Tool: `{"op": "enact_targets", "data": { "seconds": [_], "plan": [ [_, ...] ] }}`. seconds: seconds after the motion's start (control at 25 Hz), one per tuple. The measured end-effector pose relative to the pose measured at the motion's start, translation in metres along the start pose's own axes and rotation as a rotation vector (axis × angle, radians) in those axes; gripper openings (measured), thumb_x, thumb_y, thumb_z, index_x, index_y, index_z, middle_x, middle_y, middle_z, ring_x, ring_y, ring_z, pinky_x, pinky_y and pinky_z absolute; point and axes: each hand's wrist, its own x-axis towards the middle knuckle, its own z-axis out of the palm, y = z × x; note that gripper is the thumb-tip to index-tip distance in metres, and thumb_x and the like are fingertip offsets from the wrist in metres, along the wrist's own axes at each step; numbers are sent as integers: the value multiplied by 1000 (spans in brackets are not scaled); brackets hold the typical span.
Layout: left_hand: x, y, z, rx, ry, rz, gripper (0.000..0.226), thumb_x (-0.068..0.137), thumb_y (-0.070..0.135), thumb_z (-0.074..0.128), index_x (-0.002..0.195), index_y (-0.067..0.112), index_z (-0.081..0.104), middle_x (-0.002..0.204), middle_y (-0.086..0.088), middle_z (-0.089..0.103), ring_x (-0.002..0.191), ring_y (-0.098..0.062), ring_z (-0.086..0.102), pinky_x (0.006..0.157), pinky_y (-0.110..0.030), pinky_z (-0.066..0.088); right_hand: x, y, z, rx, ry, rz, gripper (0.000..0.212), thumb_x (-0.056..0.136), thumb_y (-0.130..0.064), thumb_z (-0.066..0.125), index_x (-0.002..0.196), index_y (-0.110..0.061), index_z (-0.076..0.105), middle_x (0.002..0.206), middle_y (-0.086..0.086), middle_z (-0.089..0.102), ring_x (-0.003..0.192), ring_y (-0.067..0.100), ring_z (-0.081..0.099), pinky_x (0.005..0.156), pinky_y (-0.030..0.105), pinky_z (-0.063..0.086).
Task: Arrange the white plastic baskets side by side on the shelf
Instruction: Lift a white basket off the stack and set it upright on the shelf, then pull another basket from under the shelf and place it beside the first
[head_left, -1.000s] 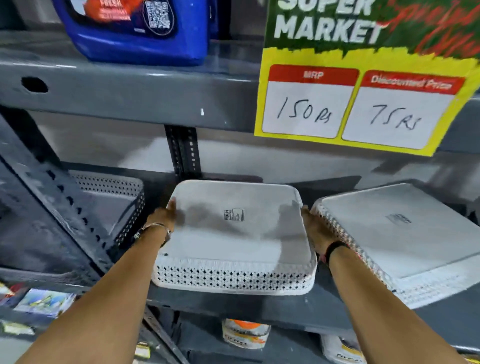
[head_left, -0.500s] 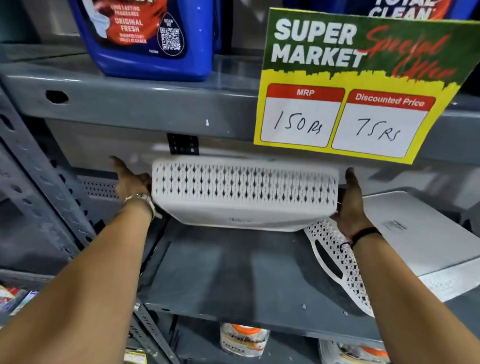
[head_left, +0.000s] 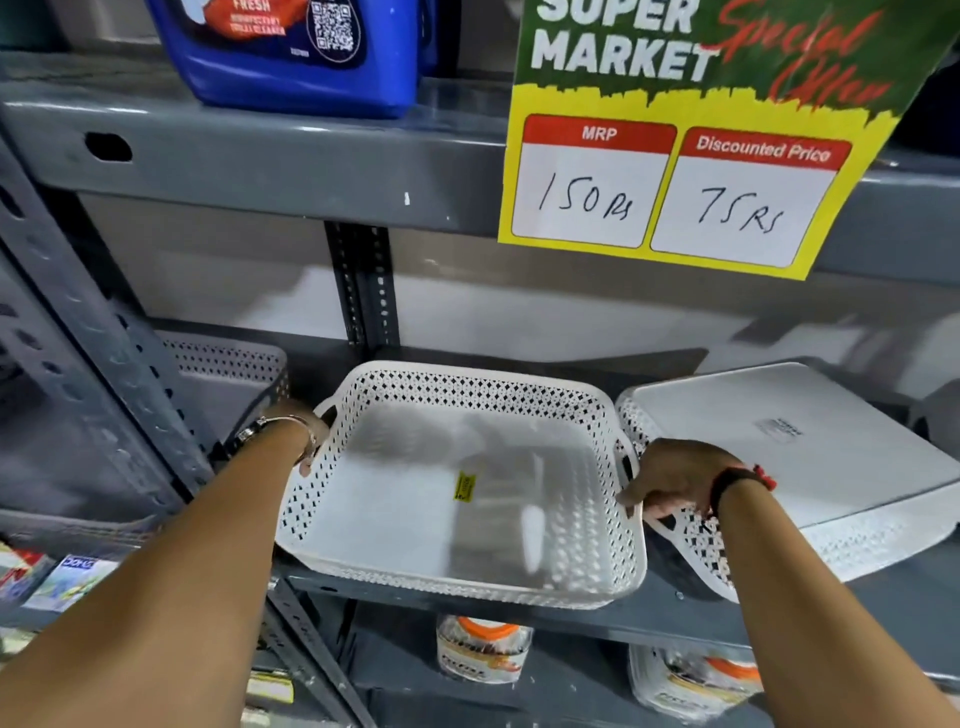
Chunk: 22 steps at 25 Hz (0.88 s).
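A white perforated plastic basket (head_left: 457, 493) stands upright, mouth up, on the grey metal shelf (head_left: 883, 603), its front edge overhanging a little. My left hand (head_left: 306, 431) grips its left handle and my right hand (head_left: 670, 483) grips its right handle. To the right lies a second white basket (head_left: 810, 457), upside down and tilted, touching the middle one. A third basket (head_left: 234, 374) sits upright at the left, behind a slanted shelf post.
A yellow and green price sign (head_left: 696, 156) hangs from the upper shelf (head_left: 285, 161), which holds a blue jug (head_left: 296, 57). A slotted upright (head_left: 363, 286) stands behind the basket. Jars (head_left: 483, 649) and packets (head_left: 62, 577) sit on lower shelves.
The middle basket lay upside down, was lifted and tipped on edge, and now rests mouth up on the shelf. Both hands stayed on its sides throughout.
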Motion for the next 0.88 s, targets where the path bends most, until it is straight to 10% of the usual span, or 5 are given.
{"op": "enact_targets", "data": {
  "seconds": [0.08, 0.2, 0.44, 0.56, 0.88],
  "plan": [
    [-2, 2, 0, 63, 44, -2, 35, 92, 4, 47, 122, -14, 52, 128, -28, 57, 120, -38, 56, 94, -40, 49, -5, -2, 0, -51, -8, 2, 30, 77, -17, 72, 49, -12, 61, 29, -7, 58, 28, -1, 53, 40, 10, 42],
    [-15, 16, 3, 183, 122, 17, 24, 90, 10, 51, 101, -8, 62, 105, -21, 66, 99, -31, 64, 80, -36, 54, -15, 0, -11, 29, 31, -16, 32, 79, -24, 71, 53, -10, 58, 31, -6, 58, 28, 0, 53, 40, 12, 43],
    [-36, 107, 48, 99, 265, 315, 49, 89, 21, 51, 132, -1, 43, 140, -24, 44, 129, -39, 42, 107, -41, 37, -5, 69, -96, 109, 620, -54, 44, 82, -31, 64, 49, -4, 53, 43, 9, 64, 46, 17, 64, 65, 30, 51],
    [-78, 179, 94, -212, 147, 444, 45, 91, 18, 52, 130, -4, 46, 136, -25, 50, 129, -36, 45, 107, -35, 36, 8, 135, -129, 3, 788, 46, 35, 88, -28, 56, 88, 5, 66, 92, 28, 68, 98, 38, 64, 85, 39, 49],
    [-135, 256, 201, -501, -147, 268, 46, 92, 12, 52, 135, -3, 44, 139, -20, 49, 129, -37, 47, 107, -40, 40, 42, 234, -184, -300, 595, 60, 44, 99, -21, 23, 131, 0, 45, 136, 24, 49, 126, 34, 46, 104, 37, 34]
  ]
}}
